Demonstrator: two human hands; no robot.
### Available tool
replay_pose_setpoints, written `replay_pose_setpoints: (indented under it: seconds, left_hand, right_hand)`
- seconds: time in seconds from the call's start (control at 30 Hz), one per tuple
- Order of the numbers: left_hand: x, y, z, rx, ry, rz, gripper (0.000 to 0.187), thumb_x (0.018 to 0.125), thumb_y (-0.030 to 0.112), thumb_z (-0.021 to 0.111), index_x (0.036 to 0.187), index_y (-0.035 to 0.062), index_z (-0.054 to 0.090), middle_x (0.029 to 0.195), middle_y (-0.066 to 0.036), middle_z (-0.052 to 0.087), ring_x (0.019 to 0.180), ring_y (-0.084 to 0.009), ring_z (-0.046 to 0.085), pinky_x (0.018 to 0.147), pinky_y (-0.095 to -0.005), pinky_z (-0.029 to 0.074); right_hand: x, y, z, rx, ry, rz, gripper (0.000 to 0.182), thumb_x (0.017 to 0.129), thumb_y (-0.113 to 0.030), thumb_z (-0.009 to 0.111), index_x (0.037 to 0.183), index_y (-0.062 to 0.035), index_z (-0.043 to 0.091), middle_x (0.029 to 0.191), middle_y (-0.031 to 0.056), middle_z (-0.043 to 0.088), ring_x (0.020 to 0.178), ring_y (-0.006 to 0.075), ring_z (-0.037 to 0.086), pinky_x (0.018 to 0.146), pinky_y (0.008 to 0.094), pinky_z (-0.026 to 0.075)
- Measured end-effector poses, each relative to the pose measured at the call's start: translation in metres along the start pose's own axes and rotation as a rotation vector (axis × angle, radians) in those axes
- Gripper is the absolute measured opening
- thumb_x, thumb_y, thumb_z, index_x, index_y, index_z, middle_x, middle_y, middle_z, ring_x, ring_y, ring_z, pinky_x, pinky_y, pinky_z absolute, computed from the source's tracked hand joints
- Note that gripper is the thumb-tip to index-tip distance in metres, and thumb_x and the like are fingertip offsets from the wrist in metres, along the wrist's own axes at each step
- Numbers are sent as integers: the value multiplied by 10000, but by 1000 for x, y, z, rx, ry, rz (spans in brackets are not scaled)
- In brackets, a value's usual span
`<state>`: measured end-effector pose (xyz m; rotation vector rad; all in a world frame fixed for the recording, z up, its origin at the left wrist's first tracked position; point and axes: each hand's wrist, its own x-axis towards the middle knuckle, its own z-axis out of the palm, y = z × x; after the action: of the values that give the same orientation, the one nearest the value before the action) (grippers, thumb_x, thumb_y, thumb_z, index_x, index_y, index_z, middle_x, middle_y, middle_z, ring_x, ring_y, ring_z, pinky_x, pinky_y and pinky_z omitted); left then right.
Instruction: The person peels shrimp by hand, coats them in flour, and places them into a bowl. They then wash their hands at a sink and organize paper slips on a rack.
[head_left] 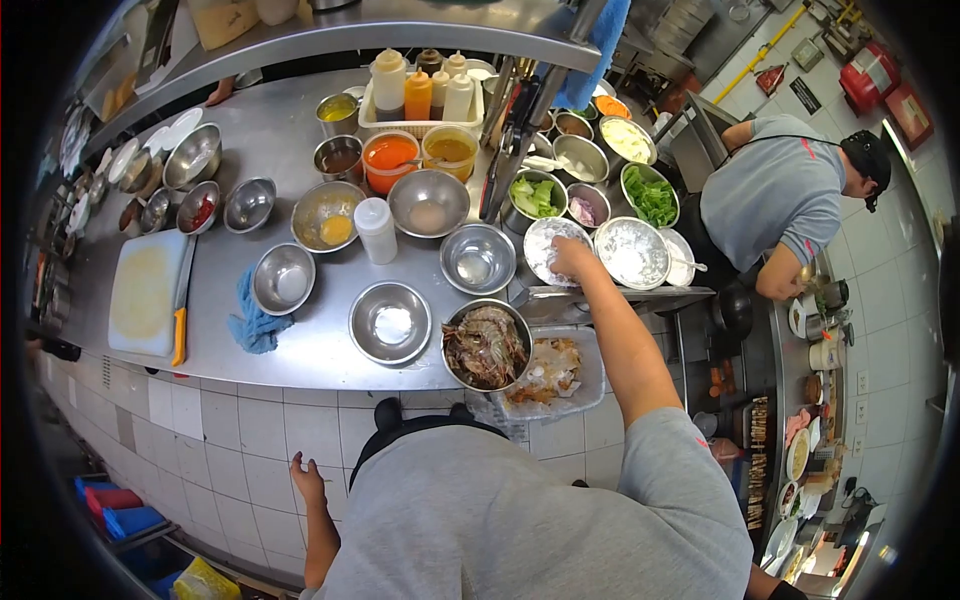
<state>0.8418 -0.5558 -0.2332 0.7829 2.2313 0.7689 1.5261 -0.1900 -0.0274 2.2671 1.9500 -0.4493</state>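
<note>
My right hand [570, 260] reaches into a metal bowl of white powder [543, 243]; its fingertips are hidden in the bowl. Beside it sits a wider bowl coated with white powder [632, 252]. My left hand [309, 478] hangs low over the floor, away from the counter, fingers apart and holding nothing. At the counter's front edge stands a bowl of raw shrimp [487, 345], next to a clear tray of shells and scraps [556, 372]. An empty steel bowl [390, 322] lies left of the shrimp, and another steel bowl [478, 259] sits behind them.
A cutting board [146, 290] and an orange-handled knife [180, 335] lie at the left, near a blue cloth [258, 315]. Squeeze bottles [417, 95] and sauce tubs [390, 162] stand at the back. A co-worker [775, 190] bends over another counter at the right.
</note>
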Motion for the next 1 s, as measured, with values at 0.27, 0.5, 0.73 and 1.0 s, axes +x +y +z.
replay_pose_setpoints:
  seconds: [0.27,0.5,0.73,1.0]
  left_hand:
    - [7,10,8,-76,-31,7,410,893,90,611,1294,32,544,1294,-166,509,1221,-316,482,1052,-401,372]
    - [14,6,0,-1,-10,72,391,876,64,608,1262,28,559,1267,-169,525,1210,-320,486,1041,-402,376]
    - [18,26,-2,95,30,401,300,879,15,585,1176,45,610,1193,-133,569,1111,-294,539,866,-362,485]
    - [-36,251,35,-516,-423,408,331,918,62,579,1248,51,558,1255,-104,542,868,-166,613,616,-261,530]
  right_hand:
    - [-6,-4,-15,302,197,-93,558,657,-141,734,1192,-49,609,1167,264,606,1109,403,584,951,414,474]
    - [-34,-33,-44,59,533,-205,400,672,22,653,1065,-47,631,966,243,598,967,423,592,844,484,486]
    - [-43,-50,-25,-36,197,-160,481,749,-34,626,1222,-117,597,1068,240,671,993,384,657,867,470,515]
    - [-50,-34,-34,70,304,-257,432,712,1,617,1143,-22,634,1100,226,648,1059,401,597,939,450,466]
